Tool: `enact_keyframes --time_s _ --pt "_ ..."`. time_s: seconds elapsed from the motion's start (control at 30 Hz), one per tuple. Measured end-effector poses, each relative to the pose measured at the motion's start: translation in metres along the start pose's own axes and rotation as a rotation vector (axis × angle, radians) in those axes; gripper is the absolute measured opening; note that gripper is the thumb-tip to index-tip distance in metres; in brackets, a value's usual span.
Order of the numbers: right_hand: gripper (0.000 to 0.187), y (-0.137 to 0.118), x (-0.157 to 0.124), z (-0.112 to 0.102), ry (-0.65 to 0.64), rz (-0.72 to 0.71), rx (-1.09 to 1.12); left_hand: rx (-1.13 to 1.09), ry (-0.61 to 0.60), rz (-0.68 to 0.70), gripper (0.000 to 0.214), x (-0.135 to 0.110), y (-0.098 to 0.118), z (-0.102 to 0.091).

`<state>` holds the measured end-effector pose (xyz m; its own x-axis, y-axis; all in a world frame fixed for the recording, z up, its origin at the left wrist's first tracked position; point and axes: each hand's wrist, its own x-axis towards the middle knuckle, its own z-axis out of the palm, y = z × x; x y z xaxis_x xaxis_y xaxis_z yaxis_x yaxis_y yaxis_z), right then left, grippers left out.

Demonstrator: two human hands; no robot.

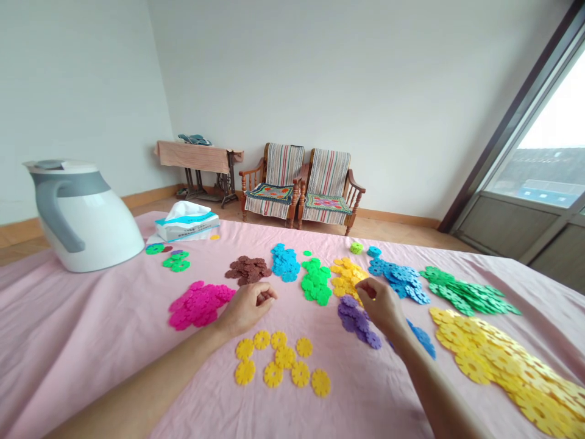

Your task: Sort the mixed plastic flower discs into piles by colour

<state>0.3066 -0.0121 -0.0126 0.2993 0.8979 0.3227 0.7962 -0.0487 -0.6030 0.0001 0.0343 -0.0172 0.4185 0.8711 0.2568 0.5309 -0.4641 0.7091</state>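
Note:
Snowflake-shaped plastic discs lie in colour-sorted heaps on a pink sheet [91, 347]. My left hand [247, 308] hangs curled just right of the magenta heap [198, 305], close below the brown heap [248, 270]; a dark bit shows between its fingers. My right hand [380, 305] is curled over the edge of the small yellow heap [347, 277], above the purple heap [355, 321]. Whatever its fingers hold is hidden. Between my forearms lie several separate yellow discs [278, 360]. Cyan [285, 263], green [315, 280], blue [400, 280] and larger green [468, 291] and yellow [498, 360] heaps spread beyond.
A white kettle-like jug with a grey handle [85, 216] and a tissue box [186, 224] stand at the far left of the sheet. Beyond its edge are two wooden armchairs [301, 186], a treadle table [198, 167] and a window [530, 140].

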Motion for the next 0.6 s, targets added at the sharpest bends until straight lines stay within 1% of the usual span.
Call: enact_keyframes --time_s 0.1,0.23,0.33,0.47,0.53,0.6 --pt "0.027 -0.005 -0.005 0.003 -0.109 -0.14 -0.142 0.004 0.0 0.005 0.017 -0.001 0.0 0.0" --pt "0.036 -0.009 -0.01 0.006 -0.198 -0.197 -0.277 0.009 0.002 0.004 0.017 -0.001 0.0 0.0" --pt "0.04 -0.015 -0.013 0.004 -0.23 -0.217 -0.332 0.014 -0.001 0.005 0.017 0.0 0.001 0.0" --pt "0.039 -0.022 -0.018 0.001 -0.256 -0.225 -0.331 0.023 -0.005 0.002 0.017 0.0 0.0 0.0" --pt "0.036 -0.023 -0.019 0.0 -0.292 -0.221 -0.277 0.026 -0.007 -0.001 0.017 0.0 -0.001 0.0" --pt "0.035 -0.023 -0.018 -0.003 -0.295 -0.2 -0.229 0.028 -0.011 -0.002 0.017 0.0 -0.002 0.0"
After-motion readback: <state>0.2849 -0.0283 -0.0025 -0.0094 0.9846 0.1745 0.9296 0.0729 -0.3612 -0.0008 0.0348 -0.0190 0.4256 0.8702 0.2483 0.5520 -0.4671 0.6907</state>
